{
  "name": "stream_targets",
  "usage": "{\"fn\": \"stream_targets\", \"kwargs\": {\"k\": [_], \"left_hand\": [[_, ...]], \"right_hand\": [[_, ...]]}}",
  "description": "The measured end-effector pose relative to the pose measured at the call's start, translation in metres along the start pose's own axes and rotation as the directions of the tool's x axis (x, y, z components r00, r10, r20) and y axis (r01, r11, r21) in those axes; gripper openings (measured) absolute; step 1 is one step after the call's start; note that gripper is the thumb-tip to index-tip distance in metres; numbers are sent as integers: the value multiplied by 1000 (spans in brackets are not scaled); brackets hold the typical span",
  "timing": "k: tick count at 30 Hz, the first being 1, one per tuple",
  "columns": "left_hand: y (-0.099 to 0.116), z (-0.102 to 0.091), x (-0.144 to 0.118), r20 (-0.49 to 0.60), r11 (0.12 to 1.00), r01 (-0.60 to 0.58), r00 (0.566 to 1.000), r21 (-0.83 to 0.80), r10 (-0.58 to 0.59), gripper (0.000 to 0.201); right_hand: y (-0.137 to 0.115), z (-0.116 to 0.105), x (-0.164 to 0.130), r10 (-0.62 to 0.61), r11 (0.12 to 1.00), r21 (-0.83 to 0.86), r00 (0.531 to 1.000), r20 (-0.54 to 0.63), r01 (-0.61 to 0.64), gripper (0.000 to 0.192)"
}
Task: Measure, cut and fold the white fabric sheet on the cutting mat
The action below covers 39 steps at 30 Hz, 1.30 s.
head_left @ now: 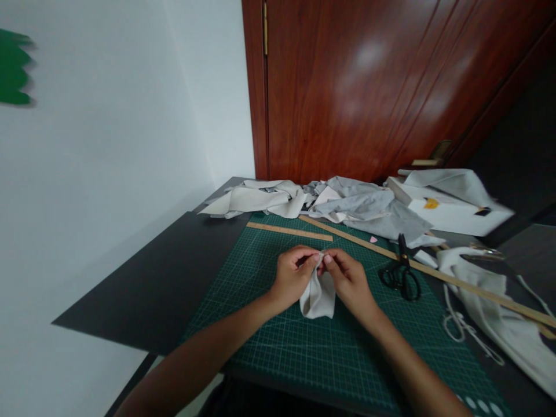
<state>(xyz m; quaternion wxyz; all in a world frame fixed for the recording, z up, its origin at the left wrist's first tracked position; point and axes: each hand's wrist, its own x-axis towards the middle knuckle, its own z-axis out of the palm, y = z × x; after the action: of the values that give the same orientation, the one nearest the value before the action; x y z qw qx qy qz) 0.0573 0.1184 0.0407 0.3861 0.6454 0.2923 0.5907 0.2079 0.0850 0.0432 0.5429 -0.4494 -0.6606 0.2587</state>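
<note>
A small piece of light grey fabric [319, 298] hangs between my hands, its top edge gathered and its lower part draped just over the green cutting mat [278, 341]. My left hand [295, 272] pinches that top edge between thumb and forefinger. Close beside it, my right hand [347, 275] grips the same edge with thumb and fingers. The two thumbs nearly meet at the fold. Whether anything small sits between the fingertips, I cannot tell. Black-handled scissors [402, 275] lie on the mat to the right of my right hand.
A short wooden ruler [289, 231] and a long wooden ruler [365, 243] lie beyond my hands. Crumpled cloth [264, 200] lines the back edge near a white box [456, 211]. At right are more fabric [478, 284] and a white cord [460, 327]. A wall stands left.
</note>
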Motion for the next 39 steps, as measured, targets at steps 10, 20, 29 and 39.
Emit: {"fn": "stream_targets", "kwargs": {"k": [10,20,29,39], "left_hand": [[-8,3,-1,-27,1000,-20,999,-17,20,7],[-2,2,-1,-39,996,22,999,90,-19,10],[1,0,-1,-37,988,-29,999,151,35,10],[8,-2,-1,-8,981,-96,995,167,99,11]], "right_hand": [[2,0,-3,-300,889,-355,953,26,290,22],[-2,1,-3,-302,852,-423,950,83,309,19],[6,0,-1,-203,944,-274,978,-44,184,13],[11,-6,4,-165,979,-129,984,-61,156,15]]}}
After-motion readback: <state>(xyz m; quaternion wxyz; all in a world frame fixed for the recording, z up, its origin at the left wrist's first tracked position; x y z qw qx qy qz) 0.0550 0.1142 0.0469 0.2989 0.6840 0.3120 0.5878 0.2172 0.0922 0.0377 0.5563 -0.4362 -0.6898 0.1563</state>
